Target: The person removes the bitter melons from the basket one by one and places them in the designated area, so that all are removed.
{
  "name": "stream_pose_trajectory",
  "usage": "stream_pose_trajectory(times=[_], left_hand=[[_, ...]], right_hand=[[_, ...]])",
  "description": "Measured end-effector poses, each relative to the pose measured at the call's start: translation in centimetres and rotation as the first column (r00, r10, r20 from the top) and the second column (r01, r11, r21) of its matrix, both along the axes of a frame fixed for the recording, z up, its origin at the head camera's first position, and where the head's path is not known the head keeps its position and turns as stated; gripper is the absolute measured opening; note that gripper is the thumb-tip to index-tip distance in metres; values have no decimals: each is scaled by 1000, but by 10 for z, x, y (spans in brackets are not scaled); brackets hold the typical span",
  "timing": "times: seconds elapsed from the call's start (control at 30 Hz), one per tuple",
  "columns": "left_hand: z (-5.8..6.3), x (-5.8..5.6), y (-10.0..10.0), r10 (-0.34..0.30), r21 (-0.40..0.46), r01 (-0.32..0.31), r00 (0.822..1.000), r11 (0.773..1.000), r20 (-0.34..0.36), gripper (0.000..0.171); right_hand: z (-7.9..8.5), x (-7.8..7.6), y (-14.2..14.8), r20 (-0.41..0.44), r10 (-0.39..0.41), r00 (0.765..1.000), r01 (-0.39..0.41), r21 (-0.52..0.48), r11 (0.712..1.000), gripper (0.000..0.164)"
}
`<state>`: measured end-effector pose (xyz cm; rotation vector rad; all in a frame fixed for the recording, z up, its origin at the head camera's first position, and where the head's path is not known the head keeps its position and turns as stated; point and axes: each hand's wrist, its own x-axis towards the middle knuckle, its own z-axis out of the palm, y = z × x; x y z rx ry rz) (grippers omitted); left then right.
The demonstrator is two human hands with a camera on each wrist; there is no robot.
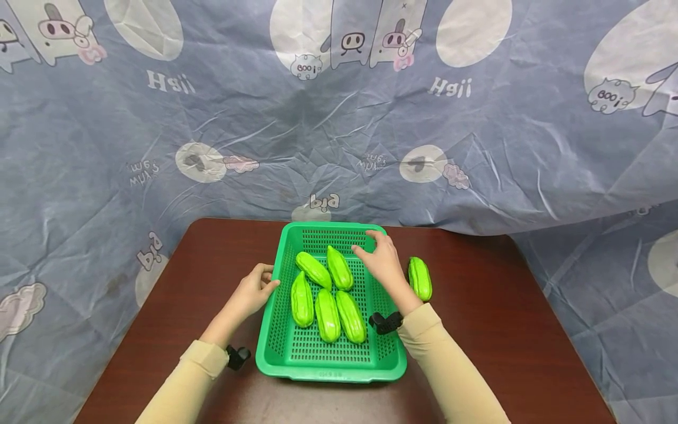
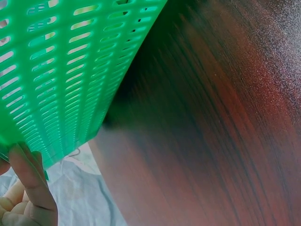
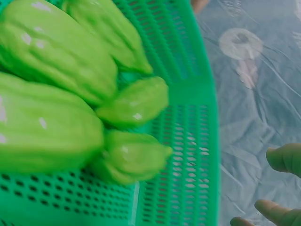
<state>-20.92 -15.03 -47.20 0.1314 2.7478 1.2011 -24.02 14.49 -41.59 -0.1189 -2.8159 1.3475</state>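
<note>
A green slotted plastic basket (image 1: 331, 374) stands on the table, and several bright green ridged gourds (image 1: 328, 315) with pointed tips lie on its floor. My left hand (image 1: 253, 292) grips the basket's left rim; in the left wrist view its fingers (image 2: 34, 181) bend against the slotted outer wall. Over the right side of the basket, my right hand (image 1: 384, 262) is held with thumb and fingers spread and nothing between them. Its fingertips (image 3: 270, 209) show past the basket's far edge in the right wrist view. One more gourd (image 1: 420, 279) lies on the table right of the basket, beside the right wrist.
The dark reddish-brown table (image 1: 492, 330) extends on both sides of the basket. Behind it hangs a creased grey-blue cloth (image 1: 328, 129) with cartoon prints, reaching down to the table's back edge. Each wrist carries a small black camera (image 1: 385, 323).
</note>
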Motion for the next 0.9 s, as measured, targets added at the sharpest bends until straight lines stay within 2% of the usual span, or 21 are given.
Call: stream_pose_trajectory(times=[0.17,0.33,0.5,0.73,0.9], left_hand=[[1,0,0,-1,9,1,1000,1000,4,46],[1,1,0,5,16,-5,1000,1000,5,46],[0,1,1,13,17,-13,1000,1000,12,47],[-1,1,-1,11,21,-11,1000,1000,7,47],[-2,0,-1,7,27,-7,1000,1000,10,47]], right_hand=[[-19,-3,-18,25,24,999,-24,9,1000,62],[-37,-4,-33,105,30,994,-30,-2,1000,64],[-56,-5,-39,183,18,983,-25,36,999,68],[-67,-4,-39,263,14,965,-38,86,996,71],[-72,-4,-39,277,26,960,-62,123,990,69]])
